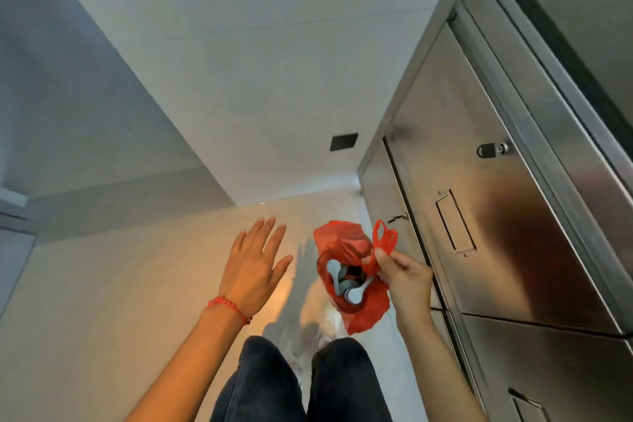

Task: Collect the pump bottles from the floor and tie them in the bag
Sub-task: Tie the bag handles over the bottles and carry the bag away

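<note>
A red plastic bag (368,310) hangs open in front of my knees, above the pale floor. Inside it I see the grey pump heads of the pump bottles (346,281), several packed together. My right hand (406,279) pinches the bag's right handle loop and rim, so the mouth gapes toward me. To the left of the bag my left hand (255,260) is raised with fingers spread, holding nothing and not touching the bag. A red string bracelet circles my left wrist.
A stainless steel cabinet (496,216) with recessed door handles and a lock runs along the right, close to the bag. White walls meet in a corner ahead, with a dark wall plate (343,141). My dark trousers (301,384) and a shoe show below.
</note>
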Available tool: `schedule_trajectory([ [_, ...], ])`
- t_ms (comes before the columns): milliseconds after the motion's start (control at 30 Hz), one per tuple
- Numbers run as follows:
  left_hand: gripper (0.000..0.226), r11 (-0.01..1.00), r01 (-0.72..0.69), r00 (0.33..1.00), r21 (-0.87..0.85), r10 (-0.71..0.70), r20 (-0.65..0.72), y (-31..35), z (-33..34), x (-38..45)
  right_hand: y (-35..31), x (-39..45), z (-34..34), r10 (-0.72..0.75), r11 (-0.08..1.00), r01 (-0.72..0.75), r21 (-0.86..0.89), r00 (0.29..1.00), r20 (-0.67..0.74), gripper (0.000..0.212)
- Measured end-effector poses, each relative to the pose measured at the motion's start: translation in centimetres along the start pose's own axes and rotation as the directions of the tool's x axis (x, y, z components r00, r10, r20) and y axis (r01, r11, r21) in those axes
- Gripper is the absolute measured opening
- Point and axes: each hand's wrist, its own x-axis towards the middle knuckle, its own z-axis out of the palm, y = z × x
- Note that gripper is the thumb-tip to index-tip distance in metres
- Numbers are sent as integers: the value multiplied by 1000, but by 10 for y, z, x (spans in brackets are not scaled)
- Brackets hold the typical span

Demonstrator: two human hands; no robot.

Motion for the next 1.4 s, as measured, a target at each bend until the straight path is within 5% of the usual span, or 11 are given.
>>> schedule_trajectory([
  [500, 54, 992, 104, 994, -66, -103, 29, -17, 65, 173, 46, 205, 67, 71, 997, -71, -22, 997, 34, 19],
  [833, 53, 996, 7, 1000, -91, -4, 25, -70, 197, 269, 169, 325, 112, 20, 999, -19, -37, 999, 29, 20],
  [1033, 57, 997, 64, 992, -42, -59, 114, -96, 281, 290, 249, 377, 137, 22, 994, -16, -107, 998, 56, 15],
  [1400, 55, 993, 97, 992, -72, -90, 87, -124, 365, 332, 310, 443, 181, -43, 996, 50, -79, 995, 88, 25],
])
